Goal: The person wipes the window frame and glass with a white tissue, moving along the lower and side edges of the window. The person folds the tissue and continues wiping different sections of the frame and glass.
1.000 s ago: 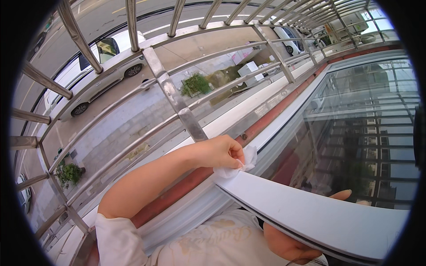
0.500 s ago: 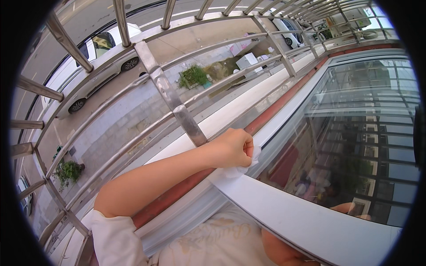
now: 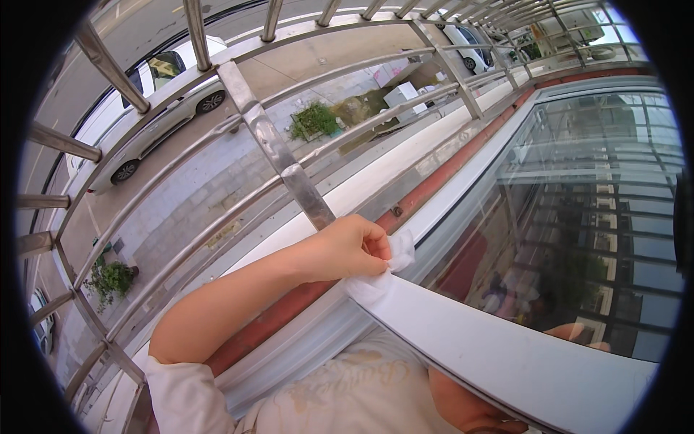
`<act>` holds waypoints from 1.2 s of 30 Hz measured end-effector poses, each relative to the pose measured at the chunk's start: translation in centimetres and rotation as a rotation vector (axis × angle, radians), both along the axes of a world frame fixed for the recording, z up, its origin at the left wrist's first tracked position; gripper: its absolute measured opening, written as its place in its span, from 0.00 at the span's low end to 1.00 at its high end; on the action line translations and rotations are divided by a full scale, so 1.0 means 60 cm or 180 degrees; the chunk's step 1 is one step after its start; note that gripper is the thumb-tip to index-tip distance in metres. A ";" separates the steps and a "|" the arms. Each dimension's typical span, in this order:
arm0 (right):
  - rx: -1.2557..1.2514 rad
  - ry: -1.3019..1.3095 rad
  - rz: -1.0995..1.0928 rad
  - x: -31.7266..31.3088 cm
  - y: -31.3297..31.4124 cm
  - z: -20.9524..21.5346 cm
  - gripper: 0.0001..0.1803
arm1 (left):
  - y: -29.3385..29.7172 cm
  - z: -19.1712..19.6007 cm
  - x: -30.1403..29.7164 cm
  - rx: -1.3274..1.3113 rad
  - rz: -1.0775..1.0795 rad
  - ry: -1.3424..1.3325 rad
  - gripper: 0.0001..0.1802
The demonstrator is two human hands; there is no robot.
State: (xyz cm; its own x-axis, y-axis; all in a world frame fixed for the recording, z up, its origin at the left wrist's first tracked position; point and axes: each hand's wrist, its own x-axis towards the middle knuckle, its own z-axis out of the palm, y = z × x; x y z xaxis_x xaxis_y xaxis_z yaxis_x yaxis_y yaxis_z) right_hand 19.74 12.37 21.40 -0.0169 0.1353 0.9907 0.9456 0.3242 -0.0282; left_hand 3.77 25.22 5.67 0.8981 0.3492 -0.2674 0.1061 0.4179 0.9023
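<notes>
At the near window frame (image 3: 506, 354):
Left hand (image 3: 347, 249): fingers pinched shut on a white cloth (image 3: 383, 278).
Cloth: soft, light, best bunched.
Right hand (image 3: 578, 334): behind glass, grip unclear.

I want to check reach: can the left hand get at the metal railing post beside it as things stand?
Probably yes. The left hand, pinching a white cloth against the white window frame, is close below the metal railing post, with nothing visible between them.

Head camera looks steeply down, close over the window frame (image 3: 463, 340).
</notes>
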 end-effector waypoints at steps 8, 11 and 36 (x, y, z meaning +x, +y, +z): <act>-0.0028 -0.0031 -0.0076 0.005 0.002 -0.003 0.33 | -0.002 0.013 0.058 0.1169 0.0412 0.0060 0.05; -0.0028 -0.0045 -0.0084 0.007 0.001 -0.005 0.33 | 0.000 0.012 0.104 0.1453 0.0698 0.0122 0.04; -0.0090 -0.0039 -0.0316 0.009 -0.012 -0.008 0.30 | -0.021 0.006 0.069 0.3482 0.0284 -0.0392 0.15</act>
State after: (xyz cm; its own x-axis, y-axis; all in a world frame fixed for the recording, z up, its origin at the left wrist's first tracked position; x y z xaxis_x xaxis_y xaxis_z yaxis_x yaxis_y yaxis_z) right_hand 20.28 11.65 20.90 -0.0140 0.1649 0.9862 0.9733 0.2281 -0.0243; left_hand 7.90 23.96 6.01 0.8572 0.4074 0.3150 -0.0008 -0.6106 0.7919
